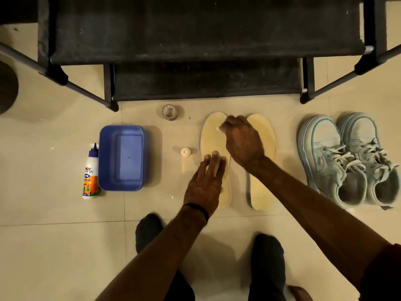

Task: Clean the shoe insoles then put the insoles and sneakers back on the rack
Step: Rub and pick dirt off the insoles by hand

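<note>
Two pale yellow insoles lie side by side on the tiled floor, the left insole (pixel 211 137) and the right insole (pixel 263 192). My left hand (pixel 206 183) rests flat on the heel half of the left insole, fingers spread. My right hand (pixel 242 140) is blurred, with its fingers bunched over the toe end of the left insole. A small white spot shows at its fingertips; I cannot tell whether it is held. A pair of light blue sneakers (pixel 345 159) stands right of the insoles. The black shoe rack (pixel 195 51) is just beyond them.
A blue plastic tub (pixel 121 157) sits to the left with a white glue bottle (pixel 90 172) beside it. A small open bottle (pixel 186 152) stands left of the insoles, and a tape roll (pixel 170 112) lies near the rack. My socked feet (pixel 149 231) are below.
</note>
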